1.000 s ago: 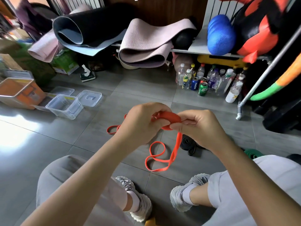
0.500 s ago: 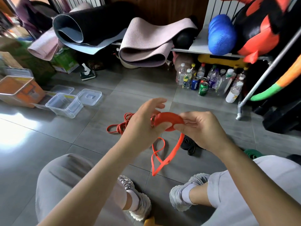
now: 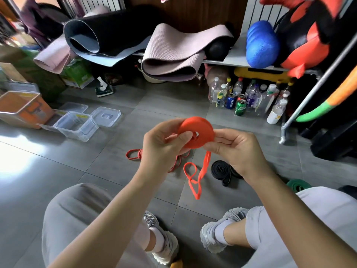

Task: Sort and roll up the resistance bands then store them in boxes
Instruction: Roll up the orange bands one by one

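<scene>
An orange resistance band (image 3: 200,130) is wound into a flat coil held up over the floor. My left hand (image 3: 164,146) pinches the coil's left side and my right hand (image 3: 233,147) pinches its right side. The band's loose tail (image 3: 195,180) hangs down in loops to the tiles. More orange bands (image 3: 135,153) lie on the floor behind my left hand. A black band (image 3: 222,170) lies coiled under my right wrist, and a green band (image 3: 297,185) shows beside my right knee. Empty clear plastic boxes (image 3: 76,124) stand at the left.
An orange-filled box (image 3: 23,108) and loose clear lids (image 3: 106,116) sit at the left. Rolled mats (image 3: 168,55) hang off a shelf behind. Bottles and cans (image 3: 243,99) cluster at the back right beside a metal rack leg (image 3: 283,132). My knees and shoes fill the foreground.
The coil has grown and now faces the camera flat. The hanging tail has shortened and risen. My left hand regripped the coil after opening its fingers.
</scene>
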Available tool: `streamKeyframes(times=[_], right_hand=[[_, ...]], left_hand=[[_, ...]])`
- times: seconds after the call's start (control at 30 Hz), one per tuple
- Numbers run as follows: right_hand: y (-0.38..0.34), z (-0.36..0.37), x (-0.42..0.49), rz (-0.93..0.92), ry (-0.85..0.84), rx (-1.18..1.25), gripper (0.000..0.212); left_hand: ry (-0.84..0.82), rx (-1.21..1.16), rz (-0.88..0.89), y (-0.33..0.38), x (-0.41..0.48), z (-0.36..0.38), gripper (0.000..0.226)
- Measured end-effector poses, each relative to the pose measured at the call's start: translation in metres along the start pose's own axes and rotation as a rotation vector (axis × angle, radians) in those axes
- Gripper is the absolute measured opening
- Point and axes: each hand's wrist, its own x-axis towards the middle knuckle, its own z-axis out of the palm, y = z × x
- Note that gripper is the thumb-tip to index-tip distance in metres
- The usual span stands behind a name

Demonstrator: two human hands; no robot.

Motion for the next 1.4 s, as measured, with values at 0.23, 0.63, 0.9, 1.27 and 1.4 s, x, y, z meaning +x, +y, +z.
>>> streamKeyframes(times=[0.23,0.63,0.9,1.27,1.4], right_hand=[[0.000,-0.004,0.003,-0.028,0.003,-0.163,0.026],[-0.020,-0.024,0.038,-0.035,-0.069,-0.266,0.025],[-0.034,-0.037,0.078,-0.067,-0.091,-0.192,0.027],[0.005,-0.046,0.093,0.028,-0.147,-0.485,0.026],[-0.001,-0.052,0.099,0.035,-0.051,-0.329,0.025]], left_hand=[[-0.088,0.248,0.074,-0.012,0.002,0.000,0.034],[-0.124,0.460,0.357,0.004,0.041,0.001,0.043],[-0.066,-0.017,0.076,0.019,0.066,0.022,0.038],[-0.329,0.870,0.546,-0.035,0.096,0.008,0.041],[-0.185,0.705,0.498,-0.035,0.104,0.017,0.041]])
